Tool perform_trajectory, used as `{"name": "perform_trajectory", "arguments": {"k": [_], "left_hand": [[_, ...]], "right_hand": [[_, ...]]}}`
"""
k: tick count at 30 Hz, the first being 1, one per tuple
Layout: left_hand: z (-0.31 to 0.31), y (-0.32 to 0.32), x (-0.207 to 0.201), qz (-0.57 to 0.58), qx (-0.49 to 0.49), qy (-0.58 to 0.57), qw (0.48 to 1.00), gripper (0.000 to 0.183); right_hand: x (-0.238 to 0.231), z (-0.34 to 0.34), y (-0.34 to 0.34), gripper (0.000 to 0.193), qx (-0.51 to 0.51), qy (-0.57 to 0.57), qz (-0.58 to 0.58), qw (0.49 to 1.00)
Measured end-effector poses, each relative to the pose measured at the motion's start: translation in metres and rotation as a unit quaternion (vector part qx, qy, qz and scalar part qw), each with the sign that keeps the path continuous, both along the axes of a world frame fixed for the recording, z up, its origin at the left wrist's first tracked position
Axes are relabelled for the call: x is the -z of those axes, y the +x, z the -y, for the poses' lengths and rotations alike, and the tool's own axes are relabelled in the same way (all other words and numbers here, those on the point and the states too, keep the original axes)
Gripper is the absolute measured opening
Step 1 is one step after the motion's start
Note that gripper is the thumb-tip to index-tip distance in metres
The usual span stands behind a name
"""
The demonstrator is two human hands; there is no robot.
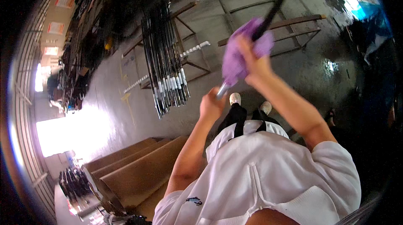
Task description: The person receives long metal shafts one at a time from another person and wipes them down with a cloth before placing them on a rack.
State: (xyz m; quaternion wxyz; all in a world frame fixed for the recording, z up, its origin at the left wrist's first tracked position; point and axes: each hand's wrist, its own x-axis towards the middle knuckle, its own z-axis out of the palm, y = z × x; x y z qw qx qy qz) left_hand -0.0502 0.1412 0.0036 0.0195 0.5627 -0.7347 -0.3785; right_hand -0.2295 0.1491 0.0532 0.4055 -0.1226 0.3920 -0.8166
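Note:
A long black rod [280, 0] with a silver end [222, 90] slants from upper right down to the middle of the view. My left hand [212, 105] grips that silver lower end. My right hand [252, 59] is closed around the rod higher up through a purple cloth [235, 63] wrapped on it. Below are my white shirt, dark trousers and white shoes.
A bundle of black rods with white and silver ends [166, 63] lies across metal racks [273, 25] on the wet grey floor. Long brown cardboard boxes [134, 170] lie at lower left. More dark rods and clutter line the left wall, near a bright doorway [63, 130].

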Motion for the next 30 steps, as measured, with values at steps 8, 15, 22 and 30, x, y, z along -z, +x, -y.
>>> {"name": "perform_trajectory", "arguments": {"k": [8, 15, 22, 30], "left_hand": [[-0.063, 0.298, 0.130, 0.189, -0.006, -0.068, 0.980, 0.016], [-0.115, 0.396, 0.120, 0.175, -0.144, -0.036, 0.973, 0.024], [0.037, 0.225, 0.182, 0.140, -0.225, -0.028, 0.964, 0.047], [0.186, 0.119, 0.274, 0.095, -0.265, 0.025, 0.959, 0.047]], "right_hand": [[-0.043, 0.025, -0.263, 0.022, 0.080, 0.003, -0.094, 0.992], [-0.090, 0.022, -0.346, 0.031, 0.213, 0.033, -0.193, 0.957], [0.038, 0.058, -0.204, 0.049, 0.122, 0.257, -0.229, 0.931], [0.130, -0.080, -0.062, 0.046, 0.065, 0.424, -0.091, 0.899]]}}
